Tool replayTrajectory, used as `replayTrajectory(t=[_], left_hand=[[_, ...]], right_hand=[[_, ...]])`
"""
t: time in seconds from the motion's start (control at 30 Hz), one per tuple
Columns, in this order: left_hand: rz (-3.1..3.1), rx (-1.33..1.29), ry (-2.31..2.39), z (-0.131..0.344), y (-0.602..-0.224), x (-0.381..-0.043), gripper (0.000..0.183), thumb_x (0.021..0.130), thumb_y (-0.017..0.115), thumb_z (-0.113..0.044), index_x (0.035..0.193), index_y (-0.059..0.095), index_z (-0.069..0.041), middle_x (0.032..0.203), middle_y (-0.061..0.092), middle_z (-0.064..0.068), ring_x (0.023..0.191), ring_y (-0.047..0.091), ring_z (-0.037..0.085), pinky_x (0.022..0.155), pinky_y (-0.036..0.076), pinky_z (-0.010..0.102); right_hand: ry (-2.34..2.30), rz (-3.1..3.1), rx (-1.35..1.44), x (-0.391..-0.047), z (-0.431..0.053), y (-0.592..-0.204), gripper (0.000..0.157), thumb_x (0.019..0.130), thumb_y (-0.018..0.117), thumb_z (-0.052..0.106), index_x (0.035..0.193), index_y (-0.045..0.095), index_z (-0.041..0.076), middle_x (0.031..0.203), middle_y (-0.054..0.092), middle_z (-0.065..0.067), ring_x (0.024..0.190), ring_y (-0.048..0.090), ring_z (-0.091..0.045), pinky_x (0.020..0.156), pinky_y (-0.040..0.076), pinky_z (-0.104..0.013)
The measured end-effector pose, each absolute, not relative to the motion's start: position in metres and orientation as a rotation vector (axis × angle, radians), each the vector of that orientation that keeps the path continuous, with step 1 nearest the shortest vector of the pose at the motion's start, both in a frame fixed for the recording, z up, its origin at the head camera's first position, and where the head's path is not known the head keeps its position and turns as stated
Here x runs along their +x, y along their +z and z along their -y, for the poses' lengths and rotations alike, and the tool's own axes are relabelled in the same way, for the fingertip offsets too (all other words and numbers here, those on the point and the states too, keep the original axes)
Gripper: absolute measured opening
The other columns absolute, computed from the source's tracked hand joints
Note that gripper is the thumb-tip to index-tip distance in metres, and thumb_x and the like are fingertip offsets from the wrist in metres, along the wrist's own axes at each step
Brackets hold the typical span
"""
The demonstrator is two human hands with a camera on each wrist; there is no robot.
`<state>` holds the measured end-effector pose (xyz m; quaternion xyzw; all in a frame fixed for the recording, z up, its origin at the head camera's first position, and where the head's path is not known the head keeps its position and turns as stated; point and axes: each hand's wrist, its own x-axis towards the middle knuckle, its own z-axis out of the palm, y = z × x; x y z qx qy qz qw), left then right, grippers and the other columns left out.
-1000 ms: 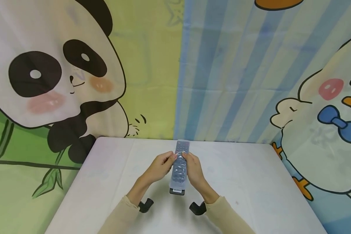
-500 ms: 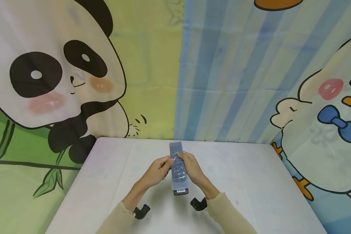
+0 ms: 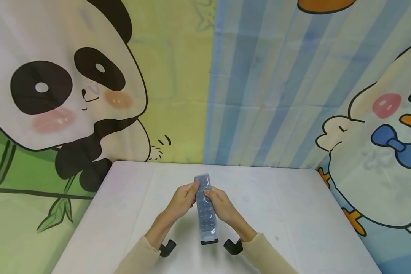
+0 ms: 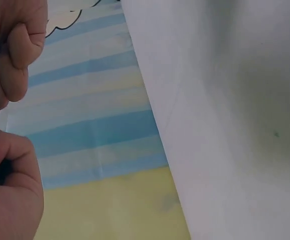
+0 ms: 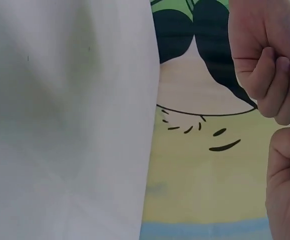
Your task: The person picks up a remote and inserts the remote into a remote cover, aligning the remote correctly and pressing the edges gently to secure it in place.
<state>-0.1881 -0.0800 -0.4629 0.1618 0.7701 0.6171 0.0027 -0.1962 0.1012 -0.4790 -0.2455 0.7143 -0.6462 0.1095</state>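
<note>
Gripping a remote control (image 3: 205,213) from its two long sides, a person's bare hands work close together. Left hand (image 3: 182,199): fingers bent inward, thumb meeting the edge of the remote in a pinch. Right hand (image 3: 222,205): fingers likewise folded, thumb laid over the keypad face, slightly nearer the wearer than the left thumb. The remote is covered by a clear, glossy plastic sleeve (image 3: 208,233); its buttoned face is turned toward the head camera. Its far end projects beyond both thumbs and leans toward the left-hand side; its near end, with a black tip outside the plastic, reaches back between the two wrists. In both wrist views the folded fingers show plainly, while the remote is mostly hidden or out of frame. Below the hands lies a white table (image 3: 277,213), darkened beneath them by soft shadows. Behind each hand, at the inner side of the wrist, are a black left fitting (image 3: 168,248) and a black right fitting (image 3: 233,246), each beside a beige cuff. Beyond the hands rises a printed backdrop (image 3: 260,95): on the left hand's side a panda (image 3: 72,34), on the right hand's side blue stripes and a white bird (image 3: 363,182) with a blue bow tie
</note>
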Motion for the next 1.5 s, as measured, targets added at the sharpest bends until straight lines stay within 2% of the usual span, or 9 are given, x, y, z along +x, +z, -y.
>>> replayTrajectory(t=[0.13,0.3,0.5,0.67,0.8,0.97,1.17,1.37,1.5], left_hand=[[-2.28,0.492,1.989,0.08,-0.48,-0.191,0.044,0.111,0.04,-0.028,0.073,0.049,-0.006,0.054,0.041,-0.002,0.048,0.038,0.008,0.046,0.034,0.021],[-2.083,0.602,2.065,0.085,-0.481,-0.197,0.048,0.109,0.043,-0.035,0.074,0.049,-0.002,0.052,0.037,-0.002,0.046,0.034,0.008,0.043,0.029,0.02],[-1.966,0.614,2.039,0.094,-0.48,-0.203,0.04,0.107,0.049,-0.034,0.093,0.061,0.001,0.055,0.039,-0.002,0.047,0.031,0.008,0.043,0.026,0.021],[-1.98,0.749,1.967,0.097,-0.472,-0.206,0.042,0.108,0.047,-0.028,0.081,0.061,0.001,0.052,0.04,-0.003,0.046,0.032,0.008,0.043,0.027,0.021],[-2.013,0.716,2.053,0.096,-0.467,-0.207,0.045,0.106,0.05,-0.03,0.072,0.058,-0.002,0.051,0.041,-0.003,0.044,0.033,0.008,0.042,0.027,0.021],[-2.096,0.463,2.205,0.095,-0.47,-0.207,0.045,0.103,0.054,-0.031,0.067,0.055,-0.004,0.052,0.049,0.0,0.043,0.039,0.008,0.04,0.03,0.021],[-2.028,0.328,2.327,0.094,-0.477,-0.208,0.037,0.101,0.055,-0.025,0.075,0.062,0.0,0.058,0.061,0.005,0.047,0.058,0.01,0.041,0.046,0.021],[-1.983,0.43,2.269,0.092,-0.478,-0.207,0.039,0.102,0.055,-0.029,0.076,0.062,-0.001,0.059,0.06,0.003,0.048,0.057,0.009,0.042,0.046,0.021],[-1.935,0.605,2.16,0.091,-0.478,-0.205,0.045,0.104,0.051,-0.032,0.073,0.06,-0.001,0.054,0.055,-0.002,0.045,0.048,0.006,0.04,0.038,0.019]], right_hand=[[-1.906,-2.126,-0.749,-0.195,-0.102,-0.476,0.036,0.108,0.036,0.016,0.113,0.058,-0.011,0.077,0.059,-0.004,0.063,0.057,-0.012,0.054,0.05,-0.027],[-1.837,-2.105,-0.836,-0.197,-0.105,-0.47,0.038,0.109,0.033,0.021,0.113,0.056,-0.009,0.077,0.058,-0.004,0.063,0.057,-0.012,0.053,0.05,-0.027],[-1.697,-2.026,-0.907,-0.196,-0.109,-0.466,0.044,0.111,0.029,0.027,0.121,0.053,-0.008,0.077,0.059,-0.004,0.062,0.059,-0.011,0.051,0.05,-0.025],[-1.635,-1.972,-0.961,-0.197,-0.111,-0.462,0.051,0.111,0.029,0.038,0.119,0.053,-0.006,0.078,0.058,-0.002,0.061,0.054,-0.009,0.051,0.046,-0.022],[-1.729,-1.947,-0.947,-0.198,-0.109,-0.461,0.044,0.11,0.036,0.036,0.104,0.054,-0.003,0.069,0.05,0.001,0.054,0.042,-0.009,0.047,0.035,-0.021],[-1.878,-2.042,-0.957,-0.197,-0.1,-0.464,0.035,0.108,0.046,0.013,0.075,0.044,0.003,0.061,0.039,0.004,0.051,0.033,-0.009,0.045,0.029,-0.022],[-1.925,-2.018,-1.038,-0.19,-0.095,-0.467,0.034,0.106,0.046,0.004,0.073,0.044,0.005,0.059,0.035,0.006,0.048,0.03,-0.006,0.043,0.025,-0.023],[-1.943,-1.944,-1.035,-0.183,-0.1,-0.474,0.034,0.107,0.046,0.007,0.073,0.042,0.006,0.059,0.035,0.006,0.049,0.031,-0.005,0.044,0.027,-0.022],[-1.93,-1.932,-0.957,-0.188,-0.109,-0.477,0.036,0.108,0.046,0.016,0.074,0.044,0.006,0.059,0.035,0.008,0.049,0.03,-0.006,0.044,0.025,-0.022]])
